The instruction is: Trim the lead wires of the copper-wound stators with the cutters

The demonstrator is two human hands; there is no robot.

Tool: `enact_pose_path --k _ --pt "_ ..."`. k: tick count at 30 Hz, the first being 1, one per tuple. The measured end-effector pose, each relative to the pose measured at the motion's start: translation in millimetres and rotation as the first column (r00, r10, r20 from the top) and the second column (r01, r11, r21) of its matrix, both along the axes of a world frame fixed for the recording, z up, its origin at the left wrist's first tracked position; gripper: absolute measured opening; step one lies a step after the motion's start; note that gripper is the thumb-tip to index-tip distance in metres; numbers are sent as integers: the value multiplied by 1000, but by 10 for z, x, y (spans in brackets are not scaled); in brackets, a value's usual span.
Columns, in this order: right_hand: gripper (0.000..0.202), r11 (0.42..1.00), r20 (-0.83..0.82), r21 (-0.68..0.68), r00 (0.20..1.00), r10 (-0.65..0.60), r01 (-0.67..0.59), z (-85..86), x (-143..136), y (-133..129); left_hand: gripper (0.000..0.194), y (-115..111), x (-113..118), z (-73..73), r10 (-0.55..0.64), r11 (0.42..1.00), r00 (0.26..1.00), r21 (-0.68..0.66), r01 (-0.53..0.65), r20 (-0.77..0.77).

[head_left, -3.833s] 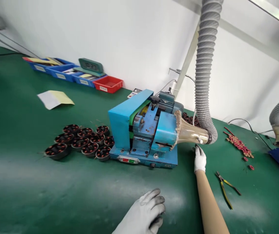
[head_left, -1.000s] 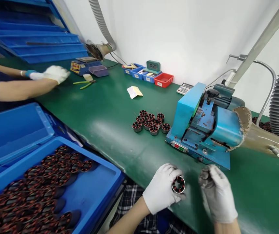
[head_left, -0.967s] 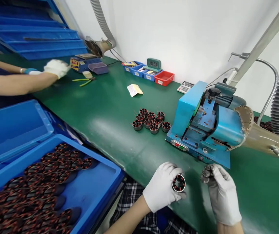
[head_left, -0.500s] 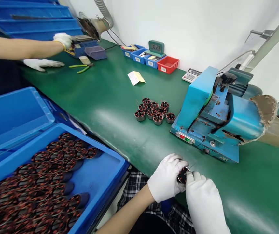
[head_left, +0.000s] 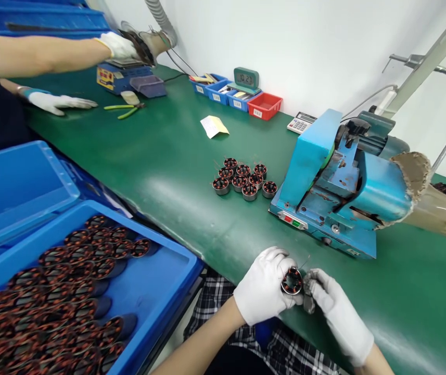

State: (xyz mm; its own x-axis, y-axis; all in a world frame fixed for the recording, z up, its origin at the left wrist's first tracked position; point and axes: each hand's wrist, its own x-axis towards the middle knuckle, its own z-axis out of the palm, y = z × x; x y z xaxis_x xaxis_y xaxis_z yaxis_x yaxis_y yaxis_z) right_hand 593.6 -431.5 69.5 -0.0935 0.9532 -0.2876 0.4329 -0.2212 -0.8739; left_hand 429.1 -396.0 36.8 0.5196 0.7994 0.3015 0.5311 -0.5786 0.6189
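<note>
Nearby, blue machine (head_left: 338, 179) between right hand (head_left: 340, 311) and calculator (head_left: 301, 123).

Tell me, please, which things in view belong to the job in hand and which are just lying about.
Seemingly part of the job:
wound ring, held in the left hand
similar rings on the bench and in the blue tray
perhaps the blue machine

Apparently just lying about:
digital clock
calculator
folded paper
red bin
green-handled pliers

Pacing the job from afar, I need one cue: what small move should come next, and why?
Perhaps pinch the thin wire with the right hand: it sticks up beside the wound ring, which the left hand holds, and the right hand is close by.
</note>
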Motion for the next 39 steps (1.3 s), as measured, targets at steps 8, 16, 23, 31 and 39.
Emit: enact_pose_path --k 8,16,23,31,39 --pt "20 876 531 381 846 55 -296 -28 78 -36 41 2 14 -6 7 1000 1000 16 -7 27" --pt "20 733 928 327 351 -129 -596 9 -185 -36 35 13 -22 24 -26 999 999 -39 27 28" --pt "26 712 946 249 321 -34 -657 126 -206 -33 33 17 -31 28 -17 998 1000 -52 18 26" --pt "24 863 990 83 139 -14 -499 154 -425 -7 34 9 -38 29 -19 999 999 -49 22 48" --pt "23 991 -176 -116 980 -88 68 -31 40 25 47 11 -18 10 -11 996 999 -86 16 51"
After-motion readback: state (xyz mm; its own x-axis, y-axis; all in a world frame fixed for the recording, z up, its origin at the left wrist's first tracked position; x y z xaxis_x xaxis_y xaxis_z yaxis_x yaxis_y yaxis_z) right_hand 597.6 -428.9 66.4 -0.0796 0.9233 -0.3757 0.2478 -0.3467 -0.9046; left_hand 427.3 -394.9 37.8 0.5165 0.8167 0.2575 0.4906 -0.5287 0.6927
